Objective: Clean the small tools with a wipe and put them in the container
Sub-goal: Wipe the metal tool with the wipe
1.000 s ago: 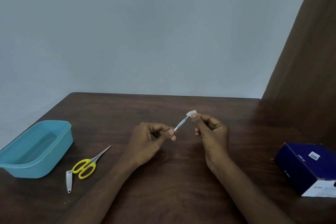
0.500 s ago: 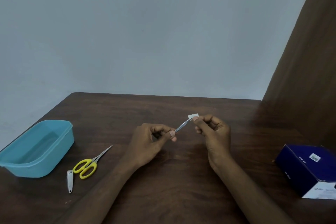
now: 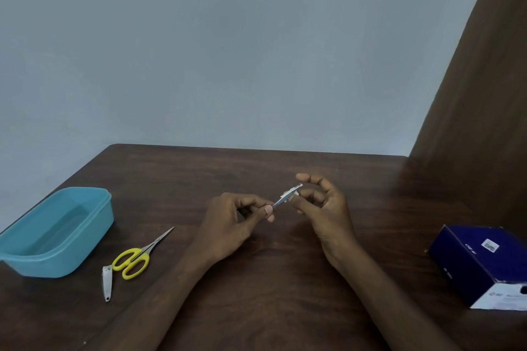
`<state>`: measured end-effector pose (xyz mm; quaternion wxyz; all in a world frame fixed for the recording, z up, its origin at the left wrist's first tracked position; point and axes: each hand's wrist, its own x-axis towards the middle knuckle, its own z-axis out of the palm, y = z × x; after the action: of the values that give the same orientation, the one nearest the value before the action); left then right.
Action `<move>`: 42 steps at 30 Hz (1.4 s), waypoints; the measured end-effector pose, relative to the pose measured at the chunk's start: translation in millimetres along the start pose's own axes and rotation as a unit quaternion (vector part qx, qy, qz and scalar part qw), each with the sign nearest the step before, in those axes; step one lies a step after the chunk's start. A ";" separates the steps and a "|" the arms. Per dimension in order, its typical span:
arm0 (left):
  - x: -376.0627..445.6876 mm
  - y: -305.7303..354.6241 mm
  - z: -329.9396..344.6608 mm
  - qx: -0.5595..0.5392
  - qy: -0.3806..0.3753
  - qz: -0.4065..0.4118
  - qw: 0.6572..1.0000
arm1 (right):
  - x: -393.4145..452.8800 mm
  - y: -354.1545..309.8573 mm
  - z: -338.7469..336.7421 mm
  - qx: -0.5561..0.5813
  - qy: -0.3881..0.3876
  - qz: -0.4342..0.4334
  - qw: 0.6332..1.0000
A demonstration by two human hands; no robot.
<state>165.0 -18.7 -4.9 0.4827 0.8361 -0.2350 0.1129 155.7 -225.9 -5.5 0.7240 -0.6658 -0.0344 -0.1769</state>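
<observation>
Nearest on the dark wooden table [image 3: 285,293], a nail clipper [image 3: 107,283] and yellow-handled scissors [image 3: 134,259] are seen at the left beside a blue container [image 3: 94,225], with a dark blue box [image 3: 482,265] at the right. Farther in, slim metal tweezers [image 3: 285,197] are pinched by the left hand [image 3: 231,225]. A scrap of white wipe [image 3: 296,193], barely visible, appears to be pressed to them by the right hand [image 3: 325,208], whose upper fingers are loosened.

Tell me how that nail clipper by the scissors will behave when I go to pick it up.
The nail clipper looks like slim, rigid metal, so probably stiff and light. It lies flat on the table, so it should not roll, but its smooth finish may slip or skate when pinched. It sits close to the scissors, which could get nudged.
</observation>
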 end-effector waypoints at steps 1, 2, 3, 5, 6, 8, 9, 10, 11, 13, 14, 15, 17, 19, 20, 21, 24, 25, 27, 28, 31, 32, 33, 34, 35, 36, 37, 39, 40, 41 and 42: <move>0.1 -0.5 -0.2 0.001 0.000 0.000 1.000 | -0.9 -0.4 0.9 -0.004 -0.010 0.007 1.000; -0.1 -0.8 -0.5 0.001 -0.001 0.000 1.000 | -1.4 -1.5 1.6 -0.004 -0.017 0.015 1.000; -0.2 -0.2 -0.4 -0.002 -0.002 -0.002 1.000 | -1.7 -3.2 1.6 0.000 -0.017 0.021 1.000; -0.7 1.1 -0.4 -0.011 -0.001 -0.003 1.000 | -1.8 -5.1 1.1 0.016 -0.011 0.022 1.000; -0.4 1.0 -0.6 -0.019 0.002 -0.005 1.000 | -2.2 -5.2 1.1 0.015 -0.010 0.020 1.000; 0.2 0.6 -0.8 -0.031 0.007 -0.008 0.999 | -4.5 -4.7 3.6 -0.003 -0.029 0.020 0.999; 0.0 0.6 -0.9 -0.032 0.009 -0.008 0.999 | -5.8 -4.2 5.3 -0.009 -0.042 0.024 0.999; 0.2 1.0 -1.0 -0.033 0.011 -0.008 0.999 | -6.7 -4.2 6.9 -0.012 -0.049 0.027 0.998; 0.3 1.7 -1.3 -0.037 0.014 -0.011 0.999 | -6.6 -4.5 7.5 -0.012 -0.044 0.027 0.999; -0.1 3.0 -1.5 -0.046 0.021 -0.014 0.999 | -5.0 -6.3 6.7 0.003 -0.015 0.017 1.000; -0.5 3.6 -1.5 -0.051 0.025 -0.017 0.998 | -4.6 -6.5 6.3 0.012 -0.005 0.014 1.000; -0.7 3.9 -1.3 -0.059 0.027 -0.022 0.998 | -4.9 -6.6 6.7 0.012 -0.008 0.012 1.000; -0.8 4.0 -1.3 -0.072 0.032 -0.030 0.996 | -7.5 -4.7 10.2 -0.013 -0.042 0.014 0.999; -0.8 5.1 -0.9 -0.080 0.036 -0.034 0.996 | -10.0 -3.2 13.7 -0.033 -0.068 0.015 0.997; -0.4 5.6 -0.8 -0.083 0.036 -0.036 0.995 | -9.9 -3.6 14.1 -0.030 -0.063 0.015 0.997; -0.4 6.5 -1.0 -0.086 0.035 -0.038 0.995 | -9.1 -4.4 13.4 -0.020 -0.048 0.014 0.999; -0.3 6.7 -1.2 -0.085 0.031 -0.035 0.995 | -7.7 -5.5 10.7 0.009 -0.020 0.014 1.000; -0.4 5.7 -1.1 -0.083 0.030 -0.032 0.996 | -8.3 -4.7 11.2 -0.003 -0.029 0.013 0.999; -0.2 3.7 -0.5 -0.080 0.030 -0.030 0.996 | -10.5 -2.8 13.2 -0.038 -0.052 0.011 0.998; 0.2 3.2 -0.4 -0.079 0.029 -0.031 0.996 | -11.4 -3.0 14.2 -0.044 -0.057 0.012 0.997; 1.4 2.6 -0.4 -0.087 0.029 -0.027 0.995 | -9.7 -7.5 11.8 -0.005 -0.040 0.020 0.999; 1.5 2.6 -0.8 -0.092 0.033 -0.026 0.995 | -7.6 -8.7 9.7 0.015 -0.023 0.023 0.999; 1.5 2.4 -1.3 -0.097 0.036 -0.028 0.994 | -5.4 -9.2 7.6 0.031 -0.003 0.026 0.999; 1.5 2.3 -1.7 -0.100 0.037 -0.029 0.994 | -3.3 -9.0 6.0 0.041 0.014 0.028 0.999; 1.4 1.9 -1.8 -0.098 0.037 -0.030 0.994 | -1.8 -8.4 4.8 0.047 0.026 0.029 0.998; 1.4 1.3 -1.5 -0.093 0.035 -0.029 0.995 | -1.4 -7.7 4.6 0.049 0.028 0.030 0.998; 1.2 0.4 -1.0 -0.089 0.032 -0.028 0.995 | -1.8 -6.7 5.2 0.044 0.022 0.031 0.998; 1.3 -0.2 -0.7 -0.090 0.029 -0.030 0.995 | -4.9 -5.6 8.3 0.026 -0.012 0.037 0.999; 1.2 -0.1 -1.1 -0.093 0.028 -0.032 0.995 | -6.5 -5.6 9.9 0.022 -0.027 0.040 0.999; 1.3 0.3 -1.4 -0.095 0.027 -0.033 0.995 | -6.9 -5.7 10.5 0.024 -0.032 0.042 0.998; 1.2 0.6 -1.8 -0.098 0.026 -0.034 0.994 | -6.0 -6.0 10.3 0.031 -0.023 0.044 0.998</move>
<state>165.8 -17.6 -3.1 0.5721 0.7890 -0.2032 0.0947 150.2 -214.9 -0.4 0.7507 -0.6475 -0.0273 -0.1281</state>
